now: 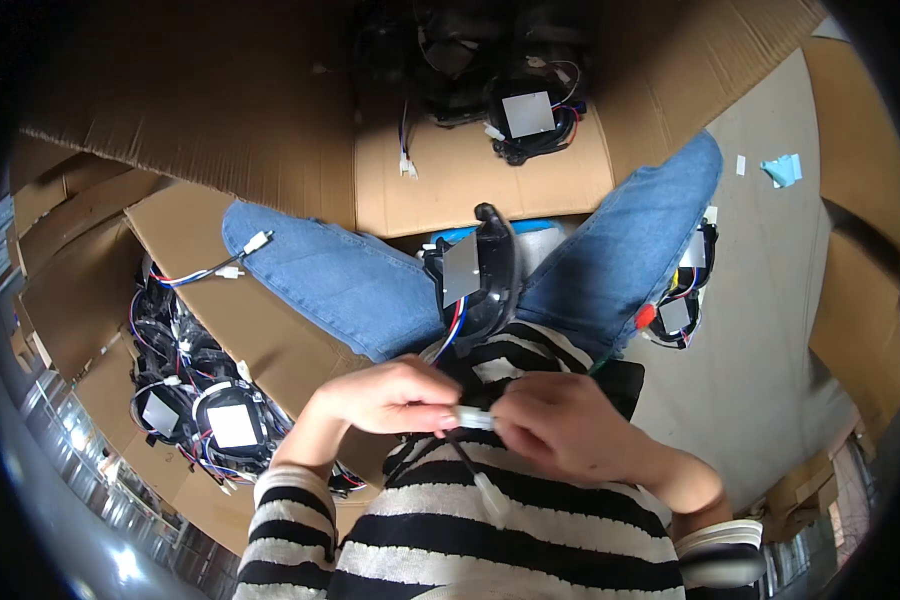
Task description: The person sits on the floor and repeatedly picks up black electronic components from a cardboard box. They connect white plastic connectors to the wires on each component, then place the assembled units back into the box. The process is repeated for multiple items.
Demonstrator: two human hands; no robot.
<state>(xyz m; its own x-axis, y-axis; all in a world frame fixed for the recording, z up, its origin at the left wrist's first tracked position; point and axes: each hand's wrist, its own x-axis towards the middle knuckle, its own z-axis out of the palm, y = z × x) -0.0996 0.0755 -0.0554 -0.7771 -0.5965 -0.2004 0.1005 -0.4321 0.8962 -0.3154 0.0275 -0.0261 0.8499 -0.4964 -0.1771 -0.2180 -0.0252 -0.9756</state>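
Between my two hands, close to my striped shirt, is a white plastic wire connector [475,418]. My left hand [395,395] pinches its left end between thumb and fingers. The fingers of my right hand [560,425] close on its right end. Red, white and blue wires [454,330] run up from my left hand to a black curved plastic housing [490,280] with a grey square plate, lying between my thighs. A second, loose white connector [490,500] dangles on a dark wire below my hands.
Ahead, an open cardboard box [400,205] holds several black wired units [528,115]. At left, another carton [220,290] holds more such units [232,425]. Two units [675,317] lie on the floor beyond my right leg, near a red piece [646,317]. Blue scraps [781,170] lie farther right.
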